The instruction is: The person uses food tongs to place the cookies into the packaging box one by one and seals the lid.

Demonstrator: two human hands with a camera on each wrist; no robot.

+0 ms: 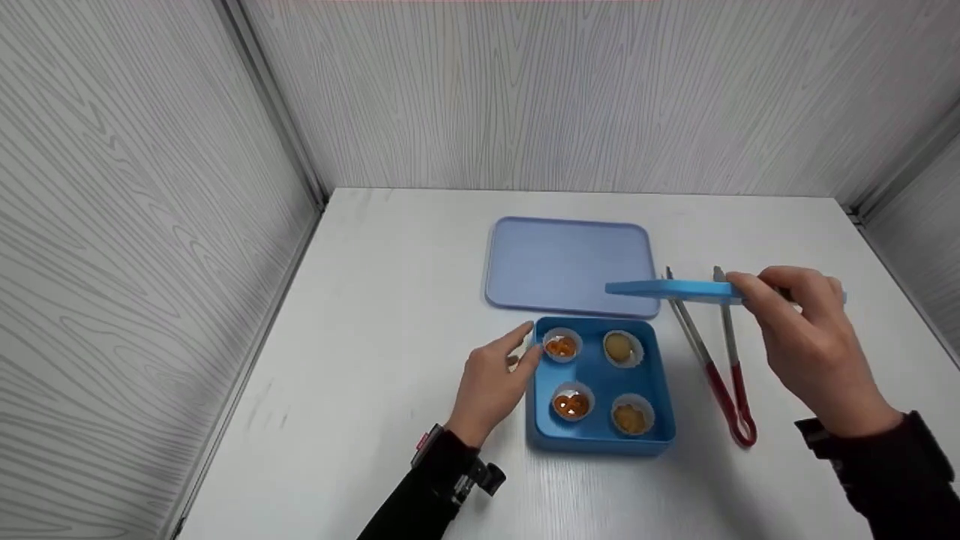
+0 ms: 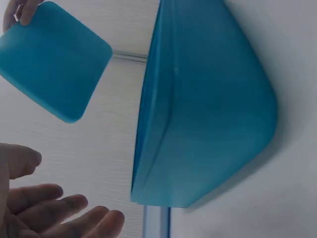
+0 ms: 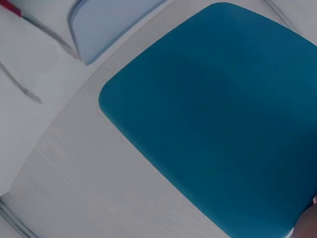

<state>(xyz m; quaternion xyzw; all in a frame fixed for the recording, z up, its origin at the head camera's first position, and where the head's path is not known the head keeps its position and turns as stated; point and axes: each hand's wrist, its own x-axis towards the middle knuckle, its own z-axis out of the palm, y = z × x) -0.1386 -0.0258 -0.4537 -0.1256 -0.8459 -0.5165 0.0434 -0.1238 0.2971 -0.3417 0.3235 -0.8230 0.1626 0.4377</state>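
Observation:
A blue square lid [image 1: 675, 289] is held up in the air by my right hand [image 1: 817, 349], which pinches it along one edge. The head view catches it nearly edge-on; its broad flat face fills much of the right wrist view. Below it on the table sits a blue box [image 1: 604, 444] without a cover. Inside stand several white paper cups, the left ones with glossy orange pieces [image 1: 572, 406], the right ones with tan pieces [image 1: 631, 419]. My left hand [image 1: 489, 386] is by the box's left wall, thumb and fingers spread and holding nothing. Whether its fingertips touch the rim is unclear.
Behind the box lies a pale blue-violet tray [image 1: 570, 262]. Metal tongs [image 1: 721, 382] with red handles lie spread to the right of the box, partly under the raised lid. Wood-grain panels [image 1: 570, 97] enclose the white table [image 1: 390, 300] at the back and sides.

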